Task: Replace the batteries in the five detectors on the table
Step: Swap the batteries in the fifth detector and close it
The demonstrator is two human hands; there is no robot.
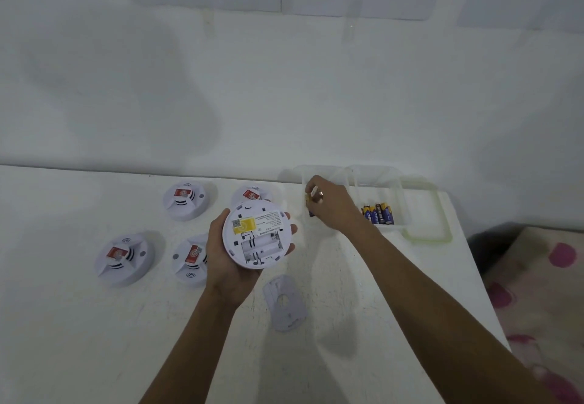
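My left hand [221, 258] holds a round white detector [257, 234] with its back up; the battery bay is open and looks empty, and a yellow label sits above it. My right hand [331, 206] is over a clear container [300, 179], its fingers pinched on a battery [308, 201] that is mostly hidden. Three more detectors lie face up on the table: one at the back left [184, 200], one at the front left [124, 260], one partly behind my left hand [189, 260]. Another detector [251, 194] is partly hidden behind the held one.
The detector's grey back cover [285, 303] lies on the white table in front of my left hand. A second clear container [396, 201] to the right holds several blue batteries [378, 213]; its green-rimmed lid [437, 214] lies beside it. The table's right edge borders a patterned fabric [537, 293].
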